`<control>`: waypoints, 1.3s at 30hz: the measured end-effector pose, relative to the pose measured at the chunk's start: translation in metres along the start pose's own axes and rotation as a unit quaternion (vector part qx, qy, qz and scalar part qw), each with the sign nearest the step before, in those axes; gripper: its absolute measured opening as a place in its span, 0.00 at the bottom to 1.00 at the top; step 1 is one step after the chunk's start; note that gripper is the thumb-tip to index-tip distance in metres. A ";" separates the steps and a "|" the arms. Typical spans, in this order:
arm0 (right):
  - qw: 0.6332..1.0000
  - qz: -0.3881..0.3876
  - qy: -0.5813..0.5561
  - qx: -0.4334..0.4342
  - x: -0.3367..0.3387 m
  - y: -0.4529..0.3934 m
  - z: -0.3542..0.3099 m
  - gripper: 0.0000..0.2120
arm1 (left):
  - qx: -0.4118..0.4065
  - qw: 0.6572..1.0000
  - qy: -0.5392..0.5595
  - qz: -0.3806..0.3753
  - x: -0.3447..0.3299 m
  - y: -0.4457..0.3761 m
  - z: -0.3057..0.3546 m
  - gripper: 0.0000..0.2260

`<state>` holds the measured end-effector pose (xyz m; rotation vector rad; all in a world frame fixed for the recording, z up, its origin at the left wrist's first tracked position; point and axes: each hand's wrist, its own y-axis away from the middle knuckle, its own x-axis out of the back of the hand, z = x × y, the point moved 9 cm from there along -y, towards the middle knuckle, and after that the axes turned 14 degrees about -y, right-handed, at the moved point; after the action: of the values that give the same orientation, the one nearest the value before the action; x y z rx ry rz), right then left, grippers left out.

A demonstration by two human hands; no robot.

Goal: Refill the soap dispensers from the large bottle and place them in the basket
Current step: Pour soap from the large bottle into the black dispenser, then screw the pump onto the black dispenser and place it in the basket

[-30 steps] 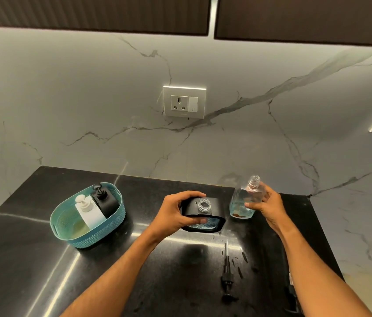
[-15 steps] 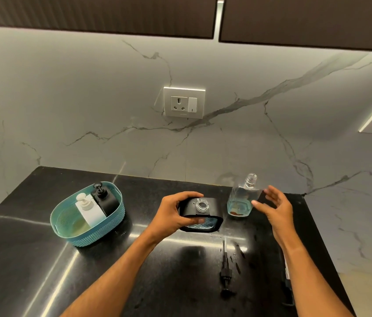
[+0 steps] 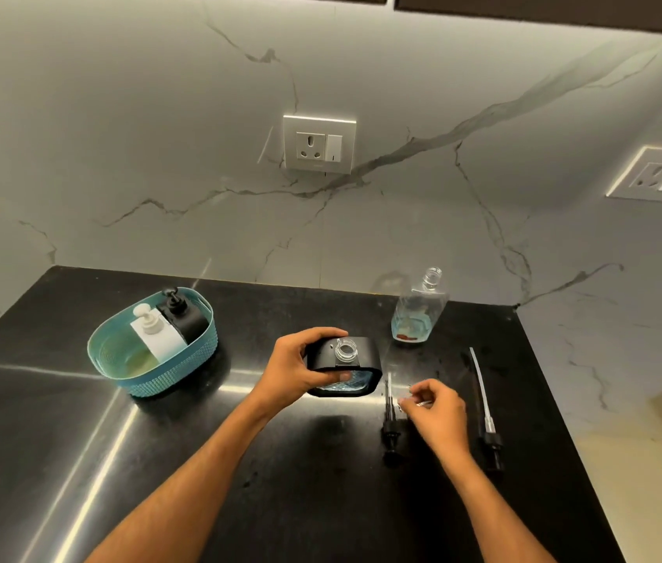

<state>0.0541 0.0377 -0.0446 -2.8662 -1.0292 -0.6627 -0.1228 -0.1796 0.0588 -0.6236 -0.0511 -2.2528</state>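
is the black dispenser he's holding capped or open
Open. The black dispenser in the left hand shows a bare clear neck with no pump; two pumps lie on the counter, one beside the right hand.

black dispenser uncapped, held | clear bottle open, near-empty, upright | basket w/ 2 dispensers

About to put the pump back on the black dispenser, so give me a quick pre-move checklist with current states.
1. Black dispenser steadied: ok, left hand grips it on the counter.
2. Neck open and upright: ok, no pump fitted.
3. Refill done: cannot tell; some blue liquid shows low in it.
4. Large bottle out of the way: ok, standing uncapped behind.
5. Pump in grip: not ok, it lies on the counter beside the right hand.
6. Right pump chosen: cannot tell; a second pump lies further right.
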 end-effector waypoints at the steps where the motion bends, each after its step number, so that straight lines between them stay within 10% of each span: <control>1: 0.999 -0.007 0.037 0.002 -0.005 0.008 0.001 0.12 | 0.000 1.000 -0.004 0.000 0.000 0.004 -0.001 0.27; 8: 0.980 -0.042 0.193 0.029 -0.030 0.046 0.001 0.16 | 0.002 1.000 -0.017 0.003 -0.001 0.031 -0.013 0.27; 23: 0.976 0.094 0.026 0.194 0.015 0.083 -0.114 0.13 | 0.013 0.999 -0.033 -0.010 0.003 0.057 -0.042 0.27; 39: 0.962 -0.042 0.038 0.267 0.017 0.121 -0.219 0.10 | -0.011 0.998 -0.062 -0.005 0.001 0.046 -0.032 0.28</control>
<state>0.0556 -0.0824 0.1756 -2.3272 -1.1159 -0.4125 -0.1048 -0.2195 0.0246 -0.7765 -0.0922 -2.2248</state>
